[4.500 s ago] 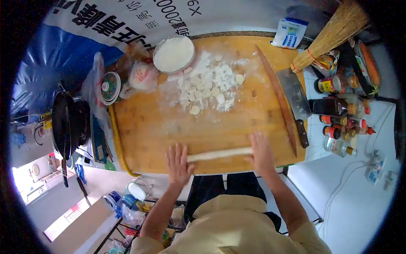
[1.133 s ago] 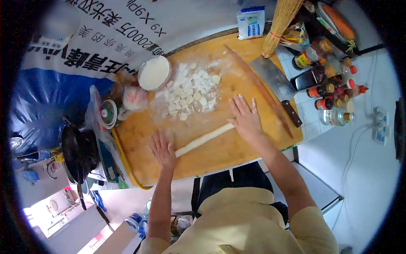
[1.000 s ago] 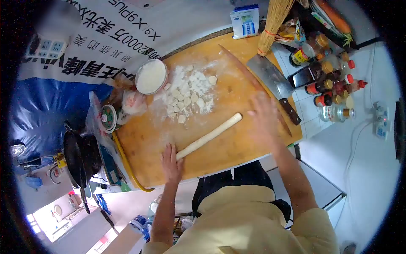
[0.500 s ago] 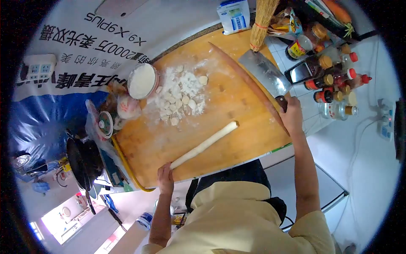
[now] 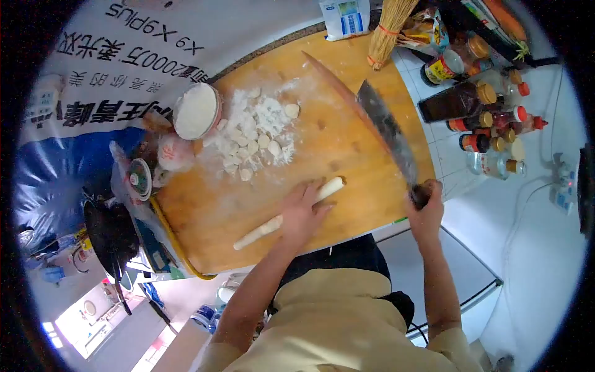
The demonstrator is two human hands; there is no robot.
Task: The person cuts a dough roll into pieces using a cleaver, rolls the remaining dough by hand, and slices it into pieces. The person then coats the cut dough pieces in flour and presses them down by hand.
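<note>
On the wooden board [image 5: 347, 217] lies a long pale dough roll [image 5: 260, 232], slanting up to the right. My left hand [image 5: 302, 214] rests across its middle, with fingers and thumb on either side of it. In my right hand [image 5: 427, 208] is the dark handle of a cleaver [image 5: 387, 127], its blade pointing away from me and tilted on edge, over or beside a long wooden rolling pin [image 5: 331, 77]. Small cut dough pieces [image 5: 253, 146] sit in scattered flour [image 5: 266, 118] at the far left of the board.
A bowl of flour [image 5: 197, 111] stands at the board's left edge, near a lidded pot [image 5: 140, 180]. Sauce bottles [image 5: 452, 102] and jars line the right side. A straw brush [image 5: 390, 28] and a white packet [image 5: 344, 18] stand at the back.
My left hand has moved from the dough roll's near end to its middle. My right hand has drawn the cleaver slightly towards me and turned its blade on edge.
</note>
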